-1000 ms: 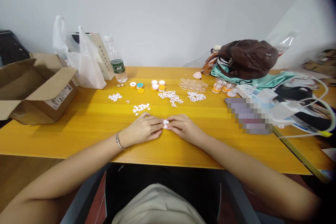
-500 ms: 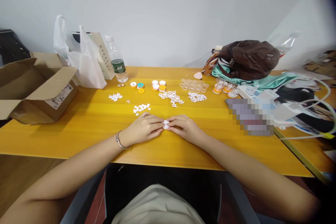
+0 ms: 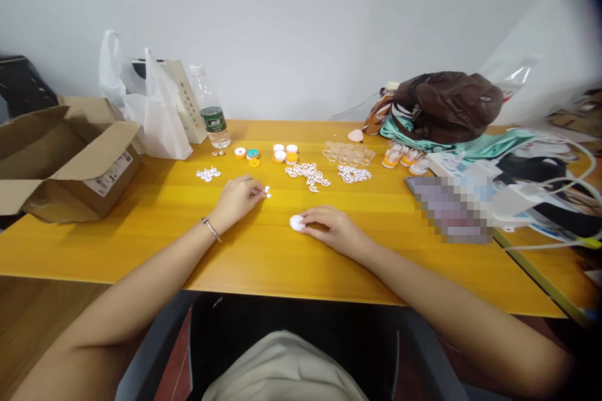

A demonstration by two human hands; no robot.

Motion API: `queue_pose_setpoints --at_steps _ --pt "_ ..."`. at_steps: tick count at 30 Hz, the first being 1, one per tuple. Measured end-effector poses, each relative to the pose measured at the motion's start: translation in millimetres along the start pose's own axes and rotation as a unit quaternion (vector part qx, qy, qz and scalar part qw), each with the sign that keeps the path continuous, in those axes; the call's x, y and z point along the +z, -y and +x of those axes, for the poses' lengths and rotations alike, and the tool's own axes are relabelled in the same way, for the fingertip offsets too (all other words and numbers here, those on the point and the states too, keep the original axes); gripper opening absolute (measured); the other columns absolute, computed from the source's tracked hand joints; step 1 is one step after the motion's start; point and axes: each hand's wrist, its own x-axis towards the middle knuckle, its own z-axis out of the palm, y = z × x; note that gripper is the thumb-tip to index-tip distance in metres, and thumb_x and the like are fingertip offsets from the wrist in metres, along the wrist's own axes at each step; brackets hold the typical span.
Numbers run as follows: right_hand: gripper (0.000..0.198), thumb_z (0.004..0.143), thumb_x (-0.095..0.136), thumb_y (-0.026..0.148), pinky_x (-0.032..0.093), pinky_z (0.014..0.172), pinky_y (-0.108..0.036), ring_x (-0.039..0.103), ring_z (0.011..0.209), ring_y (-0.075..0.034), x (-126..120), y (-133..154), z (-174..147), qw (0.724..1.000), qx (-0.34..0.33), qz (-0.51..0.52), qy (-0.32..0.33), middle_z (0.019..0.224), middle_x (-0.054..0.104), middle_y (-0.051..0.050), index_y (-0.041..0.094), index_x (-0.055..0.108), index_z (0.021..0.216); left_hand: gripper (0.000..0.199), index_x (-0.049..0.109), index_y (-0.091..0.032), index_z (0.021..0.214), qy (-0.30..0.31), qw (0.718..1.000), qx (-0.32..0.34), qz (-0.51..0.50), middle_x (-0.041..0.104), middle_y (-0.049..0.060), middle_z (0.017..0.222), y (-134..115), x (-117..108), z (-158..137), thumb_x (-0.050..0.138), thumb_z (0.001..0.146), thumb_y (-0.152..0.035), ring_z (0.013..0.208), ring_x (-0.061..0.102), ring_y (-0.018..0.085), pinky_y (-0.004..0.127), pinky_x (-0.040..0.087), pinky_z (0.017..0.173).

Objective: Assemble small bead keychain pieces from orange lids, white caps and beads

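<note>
- Our right hand (image 3: 329,225) pinches a white disc (image 3: 296,223) by its edge, over the table (image 3: 263,254).
- Our left hand (image 3: 237,199) is at the small white pieces (image 3: 268,190); we cannot tell whether it grips one.
- Careless groping could scatter those pieces; a loose right pinch could drop the disc.

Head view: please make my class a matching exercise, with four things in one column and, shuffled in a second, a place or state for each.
Column one
1. Left hand
2. Right hand
3. Brown bag
4. Water bottle

Column two
A. Resting on the teal cloth
B. At the small white discs
C. Standing upright, with a green label
D. Holding a larger white round piece by its edge

Right pairs
1-B; 2-D; 3-A; 4-C
</note>
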Motion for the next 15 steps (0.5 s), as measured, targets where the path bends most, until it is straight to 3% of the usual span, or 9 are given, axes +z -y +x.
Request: queue_pose_setpoints --at_steps 6,15 --pt "0.011 0.078 0.057 0.026 0.047 0.079 -0.031 0.062 0.088 -0.017 1 0 0 1.0 0.0 0.003 0.001 0.093 0.068 -0.005 0.021 0.064 0.086 0.014 0.064 -0.019 0.077 0.017 1.0 -0.013 0.014 0.062 0.003 0.079 3 3 3 0.056 0.076 -0.03 0.07 0.055 0.016 0.027 0.04 0.065" --pt "0.017 0.076 0.06 0.028 0.047 0.08 -0.032 0.062 0.088 -0.017 1 1 0 1.0 0.021 0.001 0.002 0.093 0.068 -0.004 0.021 0.061 0.092 0.021 0.065 -0.019 0.073 0.027 0.994 0.045 0.101 0.064 0.005 0.074 -8 -4 1 0.048 0.08 -0.03 0.074 0.057 0.018 0.03 0.032 0.065"
